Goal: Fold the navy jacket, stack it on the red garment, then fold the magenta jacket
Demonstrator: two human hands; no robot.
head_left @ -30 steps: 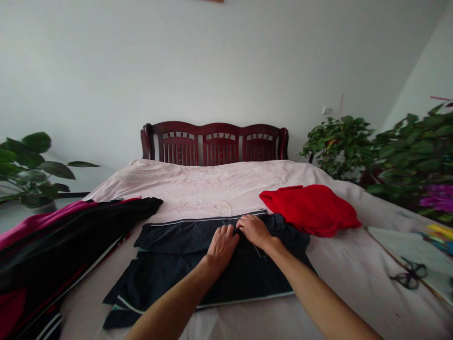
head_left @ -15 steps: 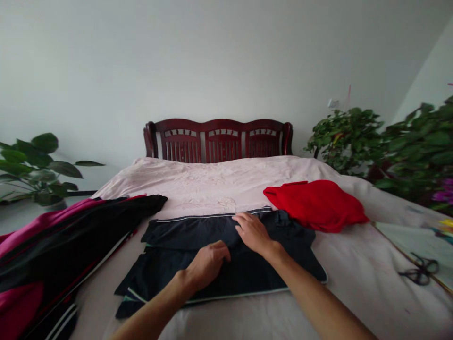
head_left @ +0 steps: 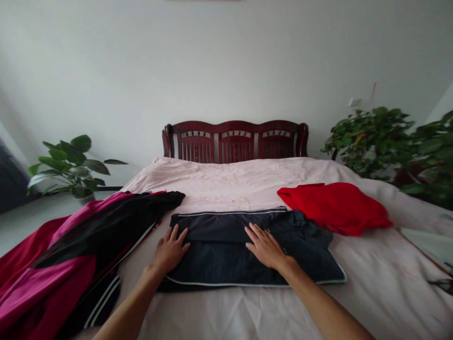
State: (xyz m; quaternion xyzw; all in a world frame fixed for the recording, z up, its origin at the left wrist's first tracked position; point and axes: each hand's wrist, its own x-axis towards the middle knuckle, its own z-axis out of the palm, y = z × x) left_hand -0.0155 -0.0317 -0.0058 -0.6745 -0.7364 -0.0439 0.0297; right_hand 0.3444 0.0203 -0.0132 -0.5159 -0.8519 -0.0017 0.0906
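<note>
Left hand (head_left: 170,250) and right hand (head_left: 265,246) lie flat and open, fingers spread, gripping nothing. Beneath and around them stretches a pale pink bedcover (head_left: 226,311), with a dark red wooden headboard (head_left: 235,141) far ahead. Just left of the left hand sprawls a magenta-and-black jacket (head_left: 106,236). A folded navy garment (head_left: 219,259) with white piping sits under both palms, and a crumpled red garment (head_left: 336,208) lies beyond the right hand, touching the navy fabric.
</note>
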